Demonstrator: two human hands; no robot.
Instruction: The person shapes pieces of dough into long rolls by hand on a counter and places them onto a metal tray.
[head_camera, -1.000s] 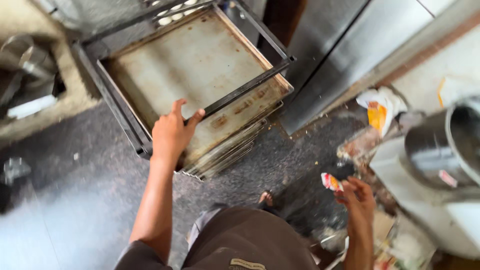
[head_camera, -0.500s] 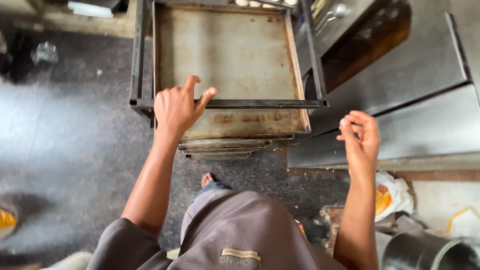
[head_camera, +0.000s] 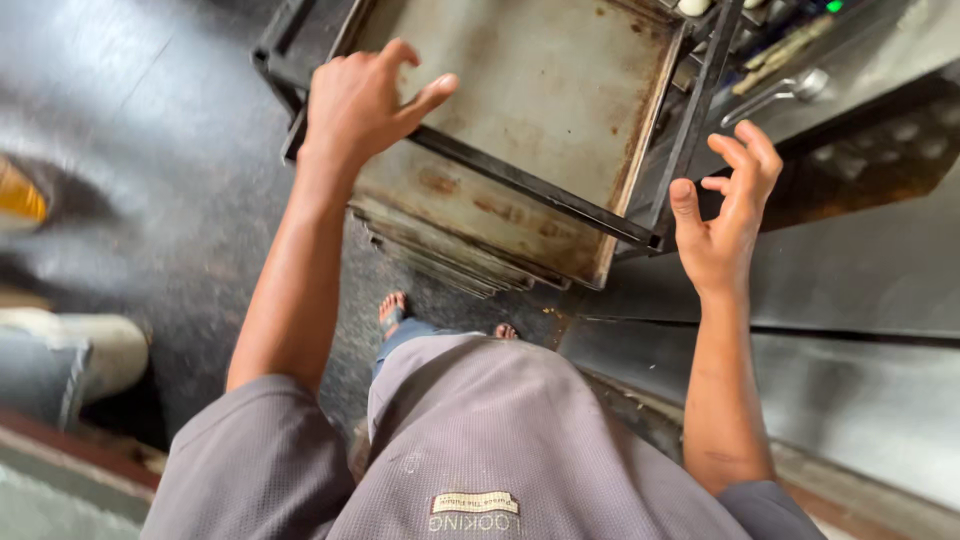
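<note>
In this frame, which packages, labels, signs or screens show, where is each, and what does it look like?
Small rectangular cream cloth label with dark print: sewn on the grey garment at the bottom centre, seen upside down.
Small green indicator light: top right edge, past the rusty flat metal tray; no screen around it can be made out.
No packages or signs can be made out.

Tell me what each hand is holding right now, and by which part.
Nothing is gripped. The left hand rests open on the dark frame bar above the top metal tray. The right hand is open in the air beside the frame's corner.
</note>
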